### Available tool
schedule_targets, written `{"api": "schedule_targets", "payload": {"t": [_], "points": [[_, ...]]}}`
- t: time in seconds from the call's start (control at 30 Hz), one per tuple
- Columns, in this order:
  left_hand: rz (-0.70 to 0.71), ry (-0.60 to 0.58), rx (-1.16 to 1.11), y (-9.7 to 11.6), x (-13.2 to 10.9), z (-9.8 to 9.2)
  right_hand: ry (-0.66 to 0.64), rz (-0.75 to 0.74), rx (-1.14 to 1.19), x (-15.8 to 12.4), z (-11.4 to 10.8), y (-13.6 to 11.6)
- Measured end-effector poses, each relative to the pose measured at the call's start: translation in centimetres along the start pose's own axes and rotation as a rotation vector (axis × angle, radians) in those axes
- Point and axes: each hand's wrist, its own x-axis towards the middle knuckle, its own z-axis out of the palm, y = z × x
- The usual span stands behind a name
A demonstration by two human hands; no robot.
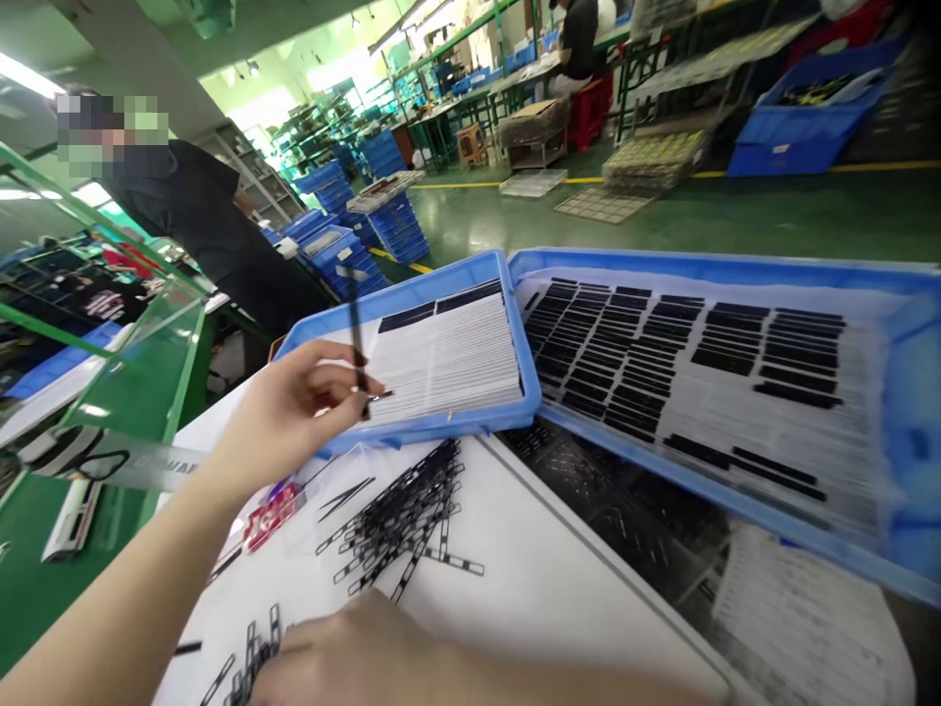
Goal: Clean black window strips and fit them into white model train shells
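My left hand [305, 397] is raised at the near edge of the smaller blue tray [470, 424], thumb and fingers pinching a thin black strip [355, 319] that stands almost upright. Inside that tray lie white sheets with dark strips along the far side. My right hand [360, 652] is low over the white tabletop [529, 549], beside a small group of black slotted strips [254, 637]; its fingertips are blurred and partly hidden. Between the hands and the tray lies a loose pile of black slotted strips [404, 510].
A larger blue tray [706, 500] on the right holds rows of black strips [632, 353]. A red packet [269, 520] lies left of the pile. Left are a green bench [132, 412] and a standing person [198, 216]. Blue crates [397, 226] are stacked behind.
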Motion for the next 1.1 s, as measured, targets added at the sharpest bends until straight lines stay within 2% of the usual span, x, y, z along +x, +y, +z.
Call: {"api": "schedule_targets", "payload": {"t": [0.07, 0.1, 0.17, 0.23, 0.3, 0.4, 0.53, 0.7, 0.9, 1.1], "points": [[-0.130, 0.181, -0.107, 0.4, -5.8, -1.6, 0.103, 0.039, 0.070, -0.4, 0.0, -0.3], [-0.257, 0.309, -0.205, 0.4, -8.9, -2.0, 0.156, 0.046, 0.125, -0.7, 0.0, -0.4], [-0.463, 0.465, -0.391, 0.3, -15.1, -2.0, 0.246, 0.053, 0.244, -1.3, -0.3, -0.6], [-0.598, 0.564, -0.522, 0.1, -20.6, -0.8, 0.281, 0.074, 0.324, -1.9, -0.6, -0.8], [-0.677, 0.650, -0.643, 0.2, -24.8, 1.3, 0.307, 0.107, 0.389, -2.4, -1.0, -1.0], [-0.714, 0.773, -0.759, 0.4, -28.7, 4.7, 0.357, 0.174, 0.468, -2.9, -1.1, -1.5], [-0.731, 0.811, -0.844, -0.3, -30.8, 7.5, 0.398, 0.161, 0.456, -3.7, -0.5, -2.1], [-0.695, 0.809, -0.940, -1.0, -31.5, 9.3, 0.285, 0.068, 0.329, -4.5, 0.2, -2.6], [-0.580, 0.800, -0.941, 1.1, -31.7, 10.8, 0.175, -0.062, 0.259, -4.9, 0.2, -3.1], [-0.527, 0.803, -0.967, 2.5, -32.2, 10.9, 0.119, -0.083, 0.274, -5.0, 0.3, -3.4]]}}
